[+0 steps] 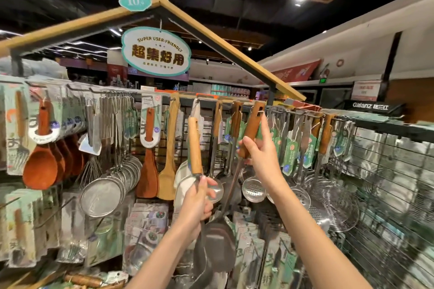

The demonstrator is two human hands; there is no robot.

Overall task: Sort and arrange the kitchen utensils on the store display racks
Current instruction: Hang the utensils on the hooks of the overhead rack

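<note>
The right hand [260, 155] is raised to the rack [305, 114]. It grips the dark wooden handle of a spatula [252, 128], and its forefinger points straight up beside the handle's top, at the hook. The metal blade of this spatula hangs down below the left hand. The left hand [197, 206], lower and just to the left, is closed around the metal neck of a second spatula [195, 148] with a lighter wooden handle, which stands upright above the fist. Wooden spoons [44, 164] hang well to the left of both hands, and strainers [328, 204] to the right.
</note>
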